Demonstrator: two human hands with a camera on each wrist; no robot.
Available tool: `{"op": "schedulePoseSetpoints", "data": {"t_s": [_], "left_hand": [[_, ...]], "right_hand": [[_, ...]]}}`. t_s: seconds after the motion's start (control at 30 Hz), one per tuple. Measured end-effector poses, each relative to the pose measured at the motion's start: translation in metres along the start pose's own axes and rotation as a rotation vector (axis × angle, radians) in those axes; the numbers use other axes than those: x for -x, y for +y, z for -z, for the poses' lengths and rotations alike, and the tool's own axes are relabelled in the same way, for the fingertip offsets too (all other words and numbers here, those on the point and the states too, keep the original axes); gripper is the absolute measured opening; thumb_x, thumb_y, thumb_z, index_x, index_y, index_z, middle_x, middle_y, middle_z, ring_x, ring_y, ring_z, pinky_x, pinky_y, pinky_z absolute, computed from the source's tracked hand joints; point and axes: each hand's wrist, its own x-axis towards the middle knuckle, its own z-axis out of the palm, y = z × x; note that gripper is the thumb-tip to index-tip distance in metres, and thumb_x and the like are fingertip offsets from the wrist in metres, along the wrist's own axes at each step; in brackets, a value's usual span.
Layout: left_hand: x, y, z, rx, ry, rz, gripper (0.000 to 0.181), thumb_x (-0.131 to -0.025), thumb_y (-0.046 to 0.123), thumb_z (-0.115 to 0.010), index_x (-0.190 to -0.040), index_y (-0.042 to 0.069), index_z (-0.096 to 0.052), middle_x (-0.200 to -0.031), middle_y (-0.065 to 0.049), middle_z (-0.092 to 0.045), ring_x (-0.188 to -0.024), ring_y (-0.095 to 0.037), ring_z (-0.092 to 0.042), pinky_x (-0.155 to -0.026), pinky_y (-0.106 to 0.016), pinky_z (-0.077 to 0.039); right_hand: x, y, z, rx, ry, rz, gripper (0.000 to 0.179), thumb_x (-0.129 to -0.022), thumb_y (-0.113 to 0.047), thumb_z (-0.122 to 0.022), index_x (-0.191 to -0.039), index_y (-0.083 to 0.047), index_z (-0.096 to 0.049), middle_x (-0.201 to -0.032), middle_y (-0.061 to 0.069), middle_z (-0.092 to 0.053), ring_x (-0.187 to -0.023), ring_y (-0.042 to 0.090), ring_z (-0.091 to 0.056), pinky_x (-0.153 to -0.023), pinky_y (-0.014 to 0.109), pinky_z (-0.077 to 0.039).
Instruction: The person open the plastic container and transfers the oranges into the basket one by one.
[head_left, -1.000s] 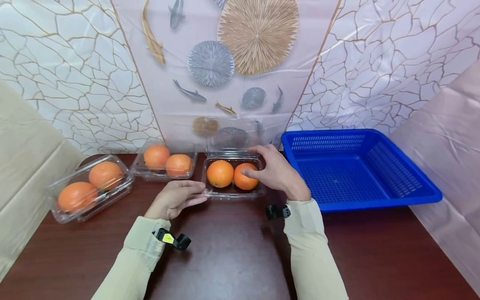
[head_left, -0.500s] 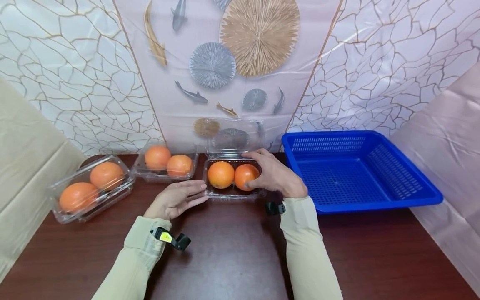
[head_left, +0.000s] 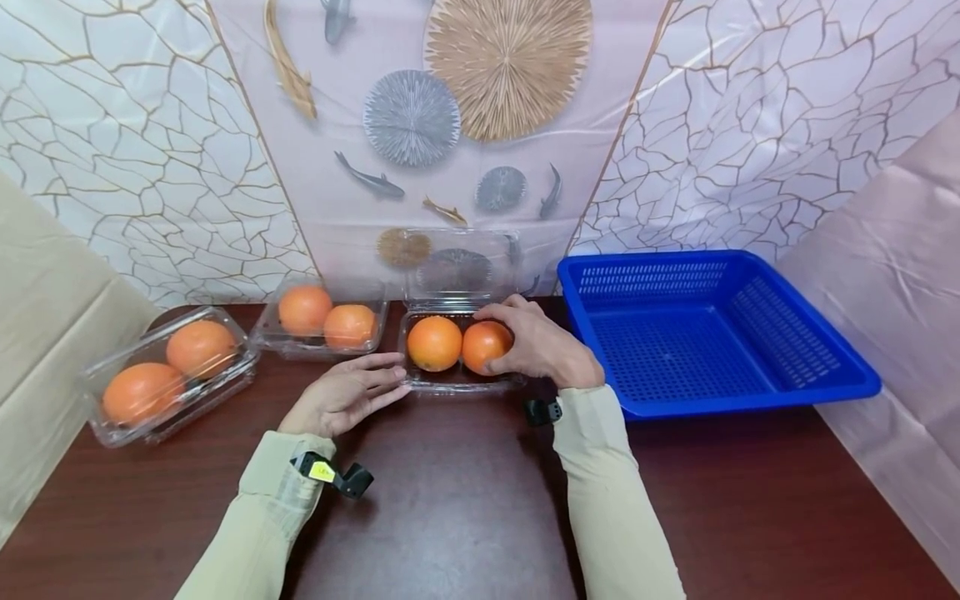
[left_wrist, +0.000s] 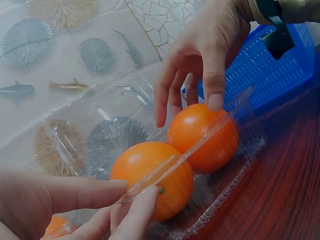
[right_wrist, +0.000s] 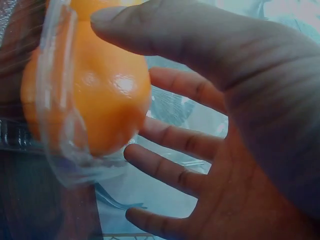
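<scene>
A clear plastic clamshell box (head_left: 457, 386), lid (head_left: 461, 258) raised at the back, stands mid-table in the head view. Two oranges lie side by side in it, a left orange (head_left: 435, 344) and a right orange (head_left: 486, 348). My right hand (head_left: 540, 342) holds the right orange, thumb across its near side and fingers behind it. In the right wrist view the fingers (right_wrist: 175, 165) spread beyond the orange. My left hand (head_left: 341, 396) pinches the box's left edge; the left wrist view shows fingertips (left_wrist: 145, 200) on either side of the rim.
Two closed clamshell boxes with oranges stand to the left: a nearer box (head_left: 168, 421) and a back box (head_left: 292, 346). A blue plastic basket (head_left: 720, 408) occupies the right. A patterned sheet (head_left: 337, 200) hangs behind the brown table (head_left: 442, 500).
My right hand has shifted slightly left, bringing thumb and fingers around the right orange. The left hand stays at the box's left edge. The head view has tilted slightly.
</scene>
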Motion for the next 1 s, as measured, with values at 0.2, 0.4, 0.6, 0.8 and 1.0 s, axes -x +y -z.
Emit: {"op": "schedulePoseSetpoints", "data": {"t_s": [0.2,0.4,0.6,0.8,1.0], "left_hand": [[0.000,0.000,-0.001,0.000,-0.014,-0.006,0.057,-0.102,-0.006,-0.052,-0.154,-0.009,-0.029,-0.117,-0.007,-0.062,-0.108,-0.014,-0.062,-0.094,-0.025,-0.062],[0.003,0.000,0.000,-0.002,-0.048,-0.003,0.057,-0.102,-0.005,-0.053,-0.153,-0.009,-0.028,-0.117,-0.007,-0.059,-0.105,-0.012,-0.062,-0.096,-0.025,-0.061],[0.001,-0.001,0.000,-0.010,-0.038,-0.010,0.055,-0.102,-0.006,-0.053,-0.152,-0.009,-0.030,-0.112,-0.006,-0.061,-0.103,-0.013,-0.062,-0.095,-0.026,-0.062],[0.000,0.000,-0.002,-0.005,-0.017,-0.007,0.055,-0.101,-0.005,-0.054,-0.151,-0.009,-0.032,-0.109,-0.006,-0.063,-0.099,-0.011,-0.064,-0.093,-0.027,-0.063],[0.002,0.001,-0.003,-0.037,-0.013,-0.001,0.057,-0.102,-0.004,-0.053,-0.154,-0.008,-0.029,-0.123,-0.010,-0.056,-0.107,-0.014,-0.061,-0.096,-0.027,-0.062]], "right_hand": [[-0.006,-0.003,-0.006,0.020,-0.039,-0.003,0.067,-0.077,-0.024,-0.089,-0.138,-0.019,-0.062,-0.135,0.010,-0.055,-0.125,0.030,-0.054,-0.110,0.047,-0.052],[-0.009,-0.003,-0.015,0.038,-0.046,-0.013,0.069,-0.075,-0.023,-0.090,-0.138,-0.024,-0.062,-0.136,0.006,-0.055,-0.122,0.028,-0.056,-0.103,0.051,-0.055],[-0.010,-0.002,-0.019,0.049,-0.049,-0.027,0.073,-0.073,-0.023,-0.090,-0.138,-0.028,-0.060,-0.138,0.004,-0.053,-0.125,0.028,-0.053,-0.098,0.055,-0.053],[-0.011,-0.001,-0.020,0.061,-0.028,-0.030,0.073,-0.072,-0.018,-0.090,-0.138,-0.027,-0.059,-0.136,0.005,-0.053,-0.124,0.030,-0.052,-0.097,0.055,-0.051],[-0.012,-0.002,-0.021,0.086,-0.020,-0.025,0.064,-0.075,-0.021,-0.088,-0.133,-0.027,-0.061,-0.131,0.006,-0.055,-0.121,0.030,-0.053,-0.092,0.051,-0.050]]}}
